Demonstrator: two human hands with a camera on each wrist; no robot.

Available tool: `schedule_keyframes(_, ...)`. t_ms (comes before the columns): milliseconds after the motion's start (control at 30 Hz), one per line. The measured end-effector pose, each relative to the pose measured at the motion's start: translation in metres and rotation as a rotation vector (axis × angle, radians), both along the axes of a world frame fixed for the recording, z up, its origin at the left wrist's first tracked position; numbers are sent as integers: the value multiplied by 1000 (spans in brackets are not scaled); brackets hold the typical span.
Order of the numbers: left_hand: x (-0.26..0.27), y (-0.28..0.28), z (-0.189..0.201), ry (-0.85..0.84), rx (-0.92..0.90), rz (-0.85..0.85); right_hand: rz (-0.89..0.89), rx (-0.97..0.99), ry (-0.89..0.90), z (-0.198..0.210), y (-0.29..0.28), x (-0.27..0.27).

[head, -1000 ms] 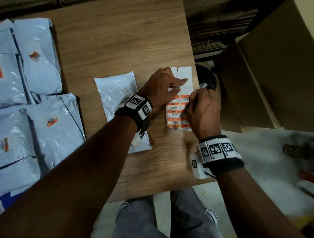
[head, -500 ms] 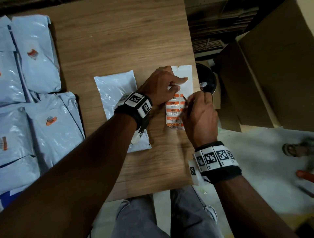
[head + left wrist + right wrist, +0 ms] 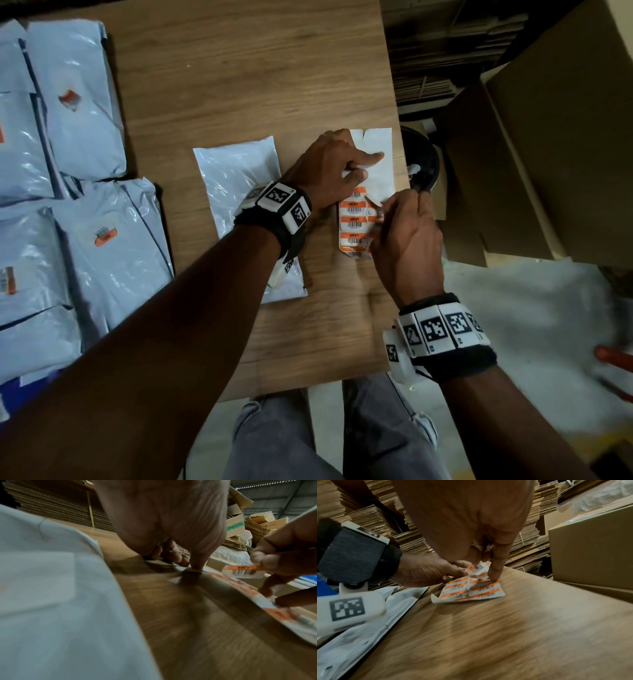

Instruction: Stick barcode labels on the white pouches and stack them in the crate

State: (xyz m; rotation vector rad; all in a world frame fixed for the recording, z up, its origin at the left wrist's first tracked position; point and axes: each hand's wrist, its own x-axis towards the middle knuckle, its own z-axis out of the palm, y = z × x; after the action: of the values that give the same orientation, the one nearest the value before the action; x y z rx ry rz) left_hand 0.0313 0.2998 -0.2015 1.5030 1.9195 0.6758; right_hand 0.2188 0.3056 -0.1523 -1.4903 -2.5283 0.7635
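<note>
I see the barcode label [image 3: 243,571], orange-topped, pinched between my right hand's [image 3: 406,240] fingers [image 3: 267,562] just above the label sheet [image 3: 356,222], which lies near the worktop's [image 3: 239,85] right edge. My left hand [image 3: 329,168] pins the sheet's bare white backing with curled fingers and thumb pressing down. An unlabelled white pouch [image 3: 236,192] lies flat just left of the sheet, under my left wrist. Labelled pouches [image 3: 78,109] lie overlapping at the far left.

Glossy plastic pouch [image 3: 236,192], seemingly wood-grain table [image 3: 274,85]
</note>
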Motion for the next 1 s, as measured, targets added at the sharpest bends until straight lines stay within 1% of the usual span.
schedule_keyframes(200,-1,1,-1,-30,5,4,16,-40,71,7,-2,9)
schedule_keyframes(367,-3,0,2,-112,60,54,-4,-99,200,3,7,18)
schedule_keyframes(467,-3,-2,10,-135,51,87,-25,-125,240,8,14,20)
schedule_keyframes(567,2,-8,23,-178,66,113,-65,-145,241,13,17,20)
schedule_keyframes(700,6,-28,39,-184,95,242,-97,-191,247,17,16,16)
schedule_keyframes(833,10,-58,50,-257,59,343,-82,-147,236,17,12,11)
schedule_keyframes(900,12,-72,54,-305,45,385,-85,-160,275,20,6,4)
schedule_keyframes(1000,13,-92,58,-436,48,481,-53,-117,324,28,-6,-11)
